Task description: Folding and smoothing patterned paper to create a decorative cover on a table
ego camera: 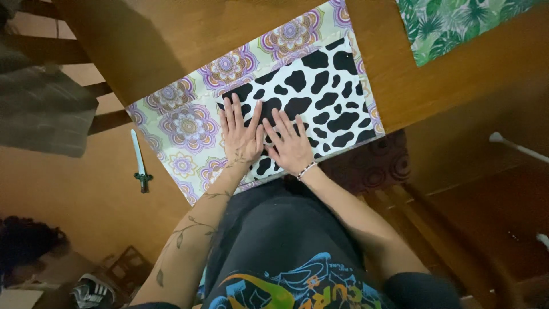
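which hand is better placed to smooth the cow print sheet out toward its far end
Right, probably. The right hand lies flat nearer the middle of the cow print sheet, with most of the sheet stretching beyond it. The left hand rests flat at the sheet's left edge, partly over the floral mat.

A black-and-white cow-spot sheet (320,94) lies on a purple mandala-print cloth (191,123); right of it, a green leaf-print cloth (452,26).

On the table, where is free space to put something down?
Bare wood of the table lies beyond the floral mat, and again between that mat and the leaf mat. The near edge is crowded: left hand and right hand lie flat on the cow-print sheet.
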